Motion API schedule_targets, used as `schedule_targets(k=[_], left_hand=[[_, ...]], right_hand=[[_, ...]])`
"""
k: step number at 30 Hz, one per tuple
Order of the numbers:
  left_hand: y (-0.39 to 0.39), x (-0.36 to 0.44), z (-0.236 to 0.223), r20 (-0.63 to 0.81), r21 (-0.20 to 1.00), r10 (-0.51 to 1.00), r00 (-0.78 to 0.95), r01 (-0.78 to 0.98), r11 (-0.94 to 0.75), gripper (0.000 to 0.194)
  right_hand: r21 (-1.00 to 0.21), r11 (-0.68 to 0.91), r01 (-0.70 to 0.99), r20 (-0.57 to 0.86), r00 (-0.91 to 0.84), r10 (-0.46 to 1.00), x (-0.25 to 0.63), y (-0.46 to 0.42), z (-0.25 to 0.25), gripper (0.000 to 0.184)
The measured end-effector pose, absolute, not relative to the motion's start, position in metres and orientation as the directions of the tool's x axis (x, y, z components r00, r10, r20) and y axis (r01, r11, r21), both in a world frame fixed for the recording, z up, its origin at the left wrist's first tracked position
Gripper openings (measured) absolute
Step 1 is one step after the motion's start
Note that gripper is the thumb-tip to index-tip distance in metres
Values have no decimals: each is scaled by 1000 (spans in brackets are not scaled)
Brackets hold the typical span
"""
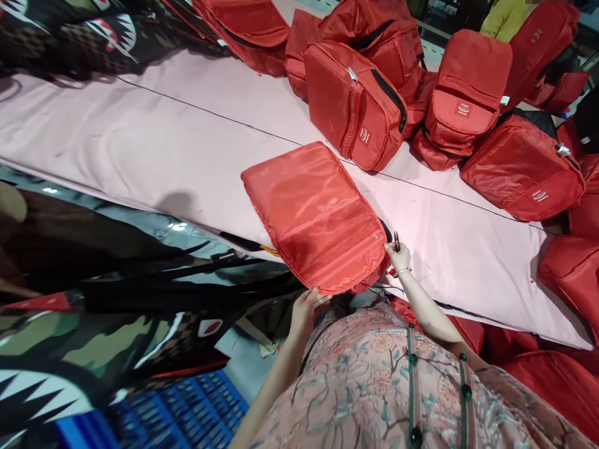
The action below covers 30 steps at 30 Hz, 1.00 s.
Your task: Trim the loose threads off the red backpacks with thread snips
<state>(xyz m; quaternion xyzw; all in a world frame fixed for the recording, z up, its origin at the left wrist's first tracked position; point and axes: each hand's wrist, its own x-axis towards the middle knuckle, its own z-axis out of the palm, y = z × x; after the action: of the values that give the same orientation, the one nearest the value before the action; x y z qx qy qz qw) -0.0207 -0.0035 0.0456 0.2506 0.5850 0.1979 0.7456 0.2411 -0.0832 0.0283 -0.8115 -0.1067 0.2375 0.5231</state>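
A red backpack (318, 212) lies at the near edge of the pink-covered table, its inner flap with a mesh pocket facing up. My left hand (306, 307) grips the rim of this flap at its near end, fingers over the edge. At the right corner of the flap, my right hand (397, 255) is closed, pinching the edge. Small dark thread snips (396, 241) stick up out of my right hand, blades pointing away from me. The rest of the backpack is mostly hidden under the flap.
Several finished-looking red backpacks (355, 103) stand along the far side of the pink table (116, 143). More red bags (571, 280) lie at the right. Camouflage bags with shark teeth (60, 355) hang at the left, above a blue pallet (187, 411). Someone in yellow (505, 19) is beyond.
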Motion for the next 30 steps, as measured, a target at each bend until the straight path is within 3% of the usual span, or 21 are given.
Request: schedule_targets(k=[4,7,9,11,12,14,17,20,22,26,28,30], left_hand=[[4,-24,35,-742,663,651,160,36,747,13],[16,-30,27,-662,747,749,35,116,654,16],[24,-32,28,-463,839,879,-116,261,477,21],[31,-29,37,-147,866,975,-165,455,208,33],[33,-23,44,-16,853,993,-117,517,75,37],[32,-3,58,86,854,993,75,507,-113,36],[20,50,73,28,901,887,460,373,-222,26],[0,109,73,-53,842,637,769,377,-385,24],[-10,141,67,-125,736,594,795,476,-482,29],[-12,181,57,-207,470,647,734,655,-592,33],[-5,190,54,-233,402,656,718,685,-608,29],[6,194,51,-270,412,649,711,694,-590,24]], right_hand=[[-935,-335,-113,-278,822,497,239,-84,21,29],[-925,-334,-182,-331,818,470,236,-87,10,30],[-914,-346,-211,-355,828,434,234,-88,3,31],[-908,-350,-232,-372,832,413,232,-90,-2,31],[-904,-352,-244,-381,833,401,231,-92,-4,31],[-895,-355,-270,-402,833,380,231,-96,-6,32],[-881,-357,-310,-436,825,361,232,-106,-5,33],[-876,-352,-330,-451,819,354,234,-121,-1,34],[-879,-346,-327,-444,825,350,234,-132,1,35],[-886,-339,-316,-431,833,348,232,-157,2,36],[-888,-335,-317,-430,830,355,230,-166,2,37],[-894,-322,-311,-422,826,373,230,-170,2,39]])
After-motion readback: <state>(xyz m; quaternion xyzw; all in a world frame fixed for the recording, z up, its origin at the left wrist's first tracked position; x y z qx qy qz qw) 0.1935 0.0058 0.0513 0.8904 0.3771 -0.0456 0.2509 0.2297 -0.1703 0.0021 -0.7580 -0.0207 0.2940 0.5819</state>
